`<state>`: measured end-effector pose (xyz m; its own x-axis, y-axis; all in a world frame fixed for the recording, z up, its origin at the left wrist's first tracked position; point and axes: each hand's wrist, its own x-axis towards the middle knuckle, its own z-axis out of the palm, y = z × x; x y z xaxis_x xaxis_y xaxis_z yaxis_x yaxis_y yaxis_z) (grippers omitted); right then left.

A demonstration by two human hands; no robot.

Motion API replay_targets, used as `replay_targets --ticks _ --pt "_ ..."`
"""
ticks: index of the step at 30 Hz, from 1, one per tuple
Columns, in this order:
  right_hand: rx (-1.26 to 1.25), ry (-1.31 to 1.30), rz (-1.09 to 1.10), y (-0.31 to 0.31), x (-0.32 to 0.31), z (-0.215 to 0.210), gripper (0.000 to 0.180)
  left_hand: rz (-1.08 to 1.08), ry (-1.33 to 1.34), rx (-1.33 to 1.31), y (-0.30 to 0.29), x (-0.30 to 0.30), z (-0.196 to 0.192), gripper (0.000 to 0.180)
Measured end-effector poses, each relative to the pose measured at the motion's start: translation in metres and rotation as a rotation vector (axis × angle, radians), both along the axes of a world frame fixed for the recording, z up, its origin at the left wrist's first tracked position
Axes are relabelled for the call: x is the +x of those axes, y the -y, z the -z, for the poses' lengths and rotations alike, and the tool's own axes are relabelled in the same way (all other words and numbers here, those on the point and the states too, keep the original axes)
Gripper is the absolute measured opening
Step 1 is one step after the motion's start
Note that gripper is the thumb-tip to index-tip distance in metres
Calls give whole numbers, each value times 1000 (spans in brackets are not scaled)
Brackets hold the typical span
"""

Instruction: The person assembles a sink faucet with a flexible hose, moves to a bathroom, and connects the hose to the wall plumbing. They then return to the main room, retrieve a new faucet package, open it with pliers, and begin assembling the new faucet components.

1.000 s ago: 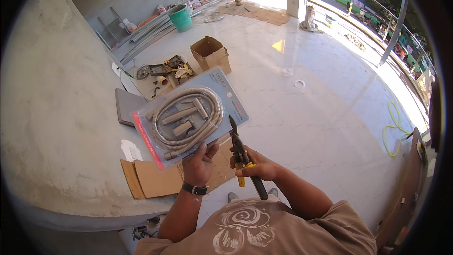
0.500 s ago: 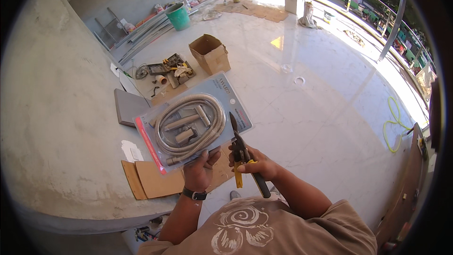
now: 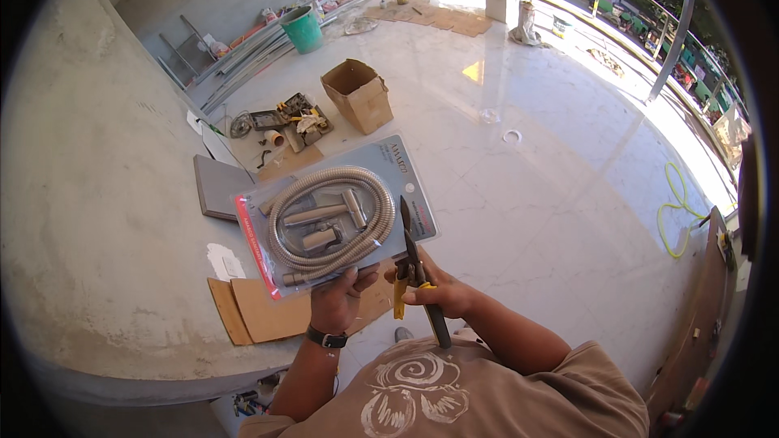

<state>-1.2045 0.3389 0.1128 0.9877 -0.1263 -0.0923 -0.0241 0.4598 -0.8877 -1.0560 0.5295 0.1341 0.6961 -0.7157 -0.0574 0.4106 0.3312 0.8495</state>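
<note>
My left hand [image 3: 335, 302] grips the lower edge of a clear blister pack [image 3: 399, 161], thumb on its front. Sealed inside are a coiled metal hose [image 3: 280, 195], a handheld bidet sprayer [image 3: 320, 212] and a small holder [image 3: 322, 238]. The pack is tilted, its grey-blue card backing showing at the upper right. In my right hand [image 3: 445, 288] are tin snips [image 3: 438, 326] with yellow and black handles. Their dark blades point up along the pack's right side, overlapping it in view; whether they touch it I cannot tell.
Beyond the pack, an open cardboard box [image 3: 361, 101] and a toolbox with tools [image 3: 296, 120] stand on the glossy tiled floor. Cardboard sheets [image 3: 276, 308] lie by the plastered wall at left. Farther off is a green bucket [image 3: 302, 30]; a yellow-green hose [image 3: 664, 219] lies right.
The snips have swung more upright, with their handles drawing closer to my body and slightly left. The pack has turned a little clockwise and stays in my left hand.
</note>
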Motion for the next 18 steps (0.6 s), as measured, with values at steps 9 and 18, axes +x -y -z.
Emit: replay_targets --ticks 9,18 --pt "-10 -155 -27 -2 -13 -4 69 -36 5 51 2 -7 3 40" --pt "141 -72 -21 9 -13 -1 52 21 -29 73 -9 -9 2 38"
